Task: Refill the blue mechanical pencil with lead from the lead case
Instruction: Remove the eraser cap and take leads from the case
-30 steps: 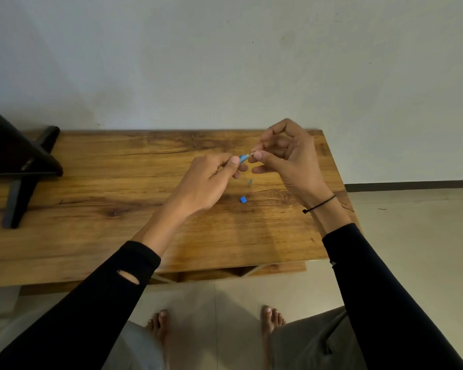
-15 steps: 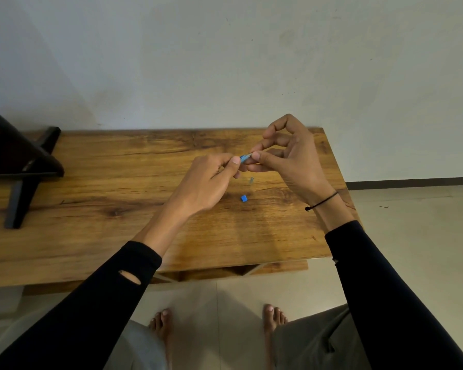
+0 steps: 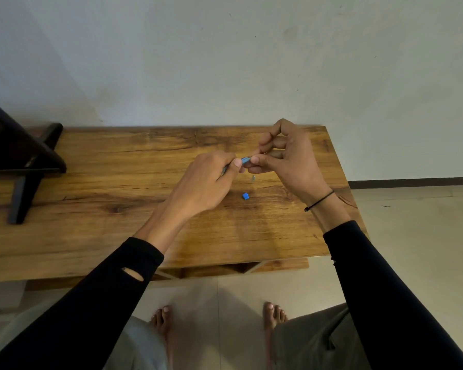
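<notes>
My left hand (image 3: 209, 180) grips the blue mechanical pencil (image 3: 246, 159) above the wooden table (image 3: 91, 209); only a short blue stretch shows between thumb and fingers. My right hand (image 3: 286, 158) pinches at the pencil's exposed end with thumb and forefinger; whether a lead is between them is too small to tell. A small blue cap (image 3: 245, 196) lies on the table below the hands. A tiny grey piece (image 3: 253, 178) rests just beyond it. The lead case is not visible.
A black stand (image 3: 24, 161) sits on the table's left end. The table's right edge drops to a tiled floor (image 3: 412, 236). A pale wall rises right behind the table. My bare feet show below the near edge.
Both hands stay together at the pencil's end; the right hand's fingers have shifted slightly. The blue cap and grey piece have not moved.
</notes>
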`<state>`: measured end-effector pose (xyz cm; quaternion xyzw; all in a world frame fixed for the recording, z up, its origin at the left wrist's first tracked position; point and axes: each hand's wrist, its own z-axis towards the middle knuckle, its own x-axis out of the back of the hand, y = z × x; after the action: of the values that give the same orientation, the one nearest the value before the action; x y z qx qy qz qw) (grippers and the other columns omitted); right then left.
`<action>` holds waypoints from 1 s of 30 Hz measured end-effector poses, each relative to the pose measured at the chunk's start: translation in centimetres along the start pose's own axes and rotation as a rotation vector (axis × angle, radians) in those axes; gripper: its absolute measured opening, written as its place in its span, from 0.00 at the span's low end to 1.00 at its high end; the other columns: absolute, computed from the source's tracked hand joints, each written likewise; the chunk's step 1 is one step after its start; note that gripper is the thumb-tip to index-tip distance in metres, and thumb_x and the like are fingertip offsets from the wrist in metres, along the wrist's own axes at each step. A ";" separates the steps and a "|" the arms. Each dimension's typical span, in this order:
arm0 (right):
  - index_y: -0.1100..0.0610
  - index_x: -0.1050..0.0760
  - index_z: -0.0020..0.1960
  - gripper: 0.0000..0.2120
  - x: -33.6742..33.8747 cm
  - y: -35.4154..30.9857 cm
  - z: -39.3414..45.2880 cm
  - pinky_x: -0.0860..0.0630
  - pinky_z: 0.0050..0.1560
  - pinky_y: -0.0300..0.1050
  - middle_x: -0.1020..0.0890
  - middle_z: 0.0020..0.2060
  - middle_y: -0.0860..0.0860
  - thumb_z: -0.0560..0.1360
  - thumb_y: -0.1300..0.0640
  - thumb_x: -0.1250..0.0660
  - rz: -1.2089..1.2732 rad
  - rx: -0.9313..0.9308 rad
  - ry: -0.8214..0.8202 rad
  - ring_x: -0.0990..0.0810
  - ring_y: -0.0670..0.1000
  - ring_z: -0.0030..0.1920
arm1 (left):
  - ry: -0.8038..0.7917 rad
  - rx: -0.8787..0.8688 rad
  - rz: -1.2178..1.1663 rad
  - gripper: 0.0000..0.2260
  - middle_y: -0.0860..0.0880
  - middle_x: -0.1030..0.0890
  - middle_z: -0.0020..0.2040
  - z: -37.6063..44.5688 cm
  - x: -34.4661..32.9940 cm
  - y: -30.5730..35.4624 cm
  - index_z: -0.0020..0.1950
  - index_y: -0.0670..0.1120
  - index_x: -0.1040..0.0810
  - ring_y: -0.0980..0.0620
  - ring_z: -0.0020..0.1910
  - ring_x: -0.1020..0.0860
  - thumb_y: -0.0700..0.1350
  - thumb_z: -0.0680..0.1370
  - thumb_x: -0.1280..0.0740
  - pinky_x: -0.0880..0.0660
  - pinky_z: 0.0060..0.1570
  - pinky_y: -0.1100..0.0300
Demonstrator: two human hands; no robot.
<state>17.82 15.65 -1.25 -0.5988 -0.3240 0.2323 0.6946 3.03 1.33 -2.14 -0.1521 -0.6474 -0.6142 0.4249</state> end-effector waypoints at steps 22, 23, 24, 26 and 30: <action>0.61 0.16 0.48 0.05 0.3 2.7 0.2 0.15 0.39 0.46 0.14 0.38 0.54 0.81 0.60 0.28 -0.532 -0.017 0.028 0.13 0.50 0.37 | 0.028 0.026 0.007 0.19 0.48 0.13 0.50 0.0 0.4 -0.2 0.60 0.47 0.14 0.49 0.50 0.15 0.52 0.89 0.43 0.19 0.54 0.44; 0.63 0.16 0.49 0.06 0.3 2.4 0.3 0.14 0.39 0.47 0.13 0.39 0.56 0.81 0.61 0.28 -0.368 -0.048 0.073 0.12 0.51 0.38 | 0.028 0.027 0.007 0.19 0.48 0.12 0.50 0.0 0.5 -0.2 0.60 0.47 0.13 0.49 0.50 0.15 0.52 0.89 0.43 0.19 0.54 0.44; 0.66 0.17 0.50 0.06 0.4 2.2 0.3 0.13 0.40 0.49 0.13 0.40 0.58 0.81 0.62 0.28 -0.200 -0.076 0.100 0.12 0.53 0.39 | 0.023 0.028 0.009 0.18 0.48 0.12 0.50 0.1 0.5 -0.2 0.60 0.46 0.14 0.48 0.50 0.15 0.51 0.89 0.43 0.19 0.53 0.44; 0.69 0.17 0.53 0.06 0.4 1.8 0.3 0.13 0.42 0.50 0.13 0.43 0.61 0.81 0.65 0.29 0.073 -0.110 0.102 0.11 0.55 0.42 | 0.007 0.033 0.012 0.18 0.46 0.12 0.51 0.1 0.4 -0.1 0.60 0.46 0.14 0.47 0.50 0.14 0.50 0.89 0.42 0.18 0.53 0.43; 0.65 0.16 0.53 0.03 0.5 1.6 0.1 0.13 0.45 0.50 0.12 0.45 0.62 0.80 0.67 0.28 0.244 -0.100 0.030 0.11 0.58 0.46 | -0.007 0.045 -0.022 0.18 0.44 0.13 0.51 0.0 0.3 0.0 0.60 0.46 0.14 0.44 0.48 0.14 0.50 0.89 0.42 0.17 0.51 0.41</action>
<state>18.18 16.41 -2.76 -0.6711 -0.2493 0.2896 0.6353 2.82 1.23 -1.89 -0.1375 -0.6642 -0.6037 0.4190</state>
